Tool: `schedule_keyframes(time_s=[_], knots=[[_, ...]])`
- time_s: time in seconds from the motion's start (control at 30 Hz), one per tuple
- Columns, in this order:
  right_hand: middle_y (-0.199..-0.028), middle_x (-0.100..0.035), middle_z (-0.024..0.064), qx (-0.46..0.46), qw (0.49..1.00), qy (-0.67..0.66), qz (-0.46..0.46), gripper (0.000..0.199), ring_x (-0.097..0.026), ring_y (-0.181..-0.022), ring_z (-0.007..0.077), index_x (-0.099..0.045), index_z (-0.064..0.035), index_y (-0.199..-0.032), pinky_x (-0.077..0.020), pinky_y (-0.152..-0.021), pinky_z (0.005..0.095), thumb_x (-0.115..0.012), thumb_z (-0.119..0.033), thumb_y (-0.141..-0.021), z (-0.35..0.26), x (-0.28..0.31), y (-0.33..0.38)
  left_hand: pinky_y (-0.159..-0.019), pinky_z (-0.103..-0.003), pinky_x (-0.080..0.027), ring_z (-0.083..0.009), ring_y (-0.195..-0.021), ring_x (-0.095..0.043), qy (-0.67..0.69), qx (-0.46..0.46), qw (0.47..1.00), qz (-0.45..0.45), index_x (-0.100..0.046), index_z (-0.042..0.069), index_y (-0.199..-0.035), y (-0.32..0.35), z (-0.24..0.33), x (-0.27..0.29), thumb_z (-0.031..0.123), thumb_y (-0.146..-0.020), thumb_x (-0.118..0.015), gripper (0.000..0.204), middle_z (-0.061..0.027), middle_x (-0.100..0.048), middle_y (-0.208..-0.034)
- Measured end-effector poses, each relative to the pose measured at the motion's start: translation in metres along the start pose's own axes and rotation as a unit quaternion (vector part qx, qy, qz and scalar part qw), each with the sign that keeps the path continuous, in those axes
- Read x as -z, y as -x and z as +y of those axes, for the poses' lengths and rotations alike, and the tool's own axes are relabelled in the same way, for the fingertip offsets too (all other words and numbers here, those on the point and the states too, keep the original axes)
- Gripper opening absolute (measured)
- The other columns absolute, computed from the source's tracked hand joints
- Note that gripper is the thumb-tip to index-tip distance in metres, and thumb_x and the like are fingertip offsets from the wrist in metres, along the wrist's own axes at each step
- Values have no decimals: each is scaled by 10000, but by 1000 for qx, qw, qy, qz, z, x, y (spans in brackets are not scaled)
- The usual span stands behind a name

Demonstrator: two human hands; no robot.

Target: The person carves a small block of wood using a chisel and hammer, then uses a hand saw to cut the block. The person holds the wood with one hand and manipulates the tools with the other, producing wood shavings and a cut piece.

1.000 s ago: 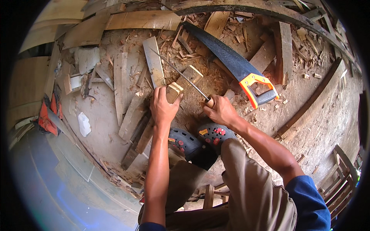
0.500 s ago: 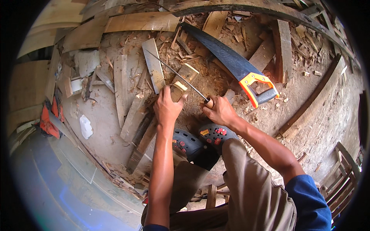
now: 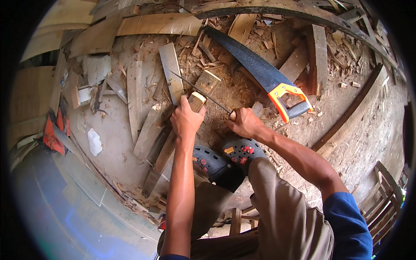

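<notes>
My right hand (image 3: 245, 123) is closed around the wooden handle of a long thin file (image 3: 216, 103), a dark slim rod that slants up and left. Its shaft passes over a small wooden block (image 3: 197, 101), close against the far edge; whether they touch is hard to tell. Gripping that block from the left is my left hand (image 3: 187, 118), thumb on the near right side. Just beyond the block lies another piece of wood (image 3: 208, 82), on ground strewn with sawdust. My feet, in dark clogs (image 3: 243, 151), are right below the hands.
A handsaw (image 3: 255, 63) with an orange and black handle lies to the far right. Several boards (image 3: 135, 95) are scattered at the left, and a long dark beam (image 3: 277, 8) crosses the far side. A wooden plank (image 3: 351, 112) lies at the right. Wood chips litter the ground.
The file's far end has come nearer to me and its shaft lies at a flatter slant. The block in my left hand has tilted, showing more of its face. Both hands keep their grip.
</notes>
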State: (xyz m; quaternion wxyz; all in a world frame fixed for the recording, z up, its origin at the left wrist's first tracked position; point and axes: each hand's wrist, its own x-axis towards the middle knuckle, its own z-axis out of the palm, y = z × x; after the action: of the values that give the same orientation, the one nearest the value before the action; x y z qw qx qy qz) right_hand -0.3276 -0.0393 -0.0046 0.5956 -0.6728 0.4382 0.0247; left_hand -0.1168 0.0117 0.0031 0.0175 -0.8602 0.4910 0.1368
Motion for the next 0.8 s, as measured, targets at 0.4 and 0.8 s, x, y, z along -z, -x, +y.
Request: schedule_keyframes(time_s=[0.4,0.8], knots=[[-701,-624,263,40,997,-20,55,281,-669,-702,435,-628,47,-829,-522,-662,483,-677,-229,-835,-1,-3,3,-778,-538,-567,-450,-882,-716,15,-9,1000,16,-603,86,-1234,1,-2,2,403,-760,-814,608,-247,-738,-948],[-742,-639,302,79,989,-95,86,310,-682,-776,474,-657,52,-835,-553,-708,505,-693,-254,-811,-15,-6,14,-774,-545,-567,-458,-866,-715,10,7,1000,9,-591,98,-1241,2,-3,2,447,-776,-792,615,-236,-741,-921]])
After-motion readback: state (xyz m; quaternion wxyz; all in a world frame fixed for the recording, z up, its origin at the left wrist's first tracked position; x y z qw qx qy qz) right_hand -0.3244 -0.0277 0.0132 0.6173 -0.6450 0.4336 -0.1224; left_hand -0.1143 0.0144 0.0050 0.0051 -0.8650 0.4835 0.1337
